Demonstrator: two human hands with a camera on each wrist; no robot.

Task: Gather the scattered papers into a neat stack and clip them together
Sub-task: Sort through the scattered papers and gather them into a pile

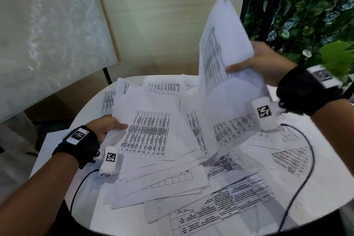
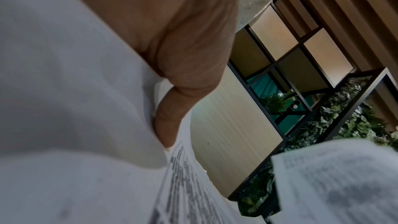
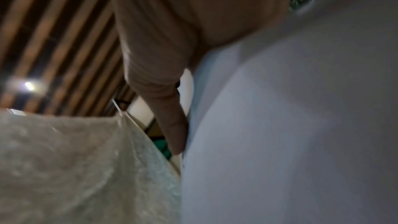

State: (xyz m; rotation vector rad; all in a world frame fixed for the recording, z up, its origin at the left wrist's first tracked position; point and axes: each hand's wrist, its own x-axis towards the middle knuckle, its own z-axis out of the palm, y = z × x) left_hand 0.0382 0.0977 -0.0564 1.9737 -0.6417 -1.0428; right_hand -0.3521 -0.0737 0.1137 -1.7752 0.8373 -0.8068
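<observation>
Many white printed sheets [image 1: 172, 174] lie scattered and overlapping on a round white table [image 1: 325, 207]. My right hand [image 1: 256, 63] holds a bundle of sheets [image 1: 220, 48] raised and tilted above the table's right side, thumb on the front; the right wrist view shows the thumb [image 3: 172, 125] pressed against that paper [image 3: 280, 125]. My left hand [image 1: 107, 124] pinches the left edge of a loose pile of sheets [image 1: 149, 132] on the table; the left wrist view shows its thumb [image 2: 170, 122] on top of the paper [image 2: 75, 108]. No clip is in view.
A large board wrapped in bubble wrap [image 1: 47, 34] leans at the left behind the table. A black frame with green foliage [image 1: 306, 9] stands at the right. Black cables [image 1: 308, 151] run from both wrist cameras across the papers.
</observation>
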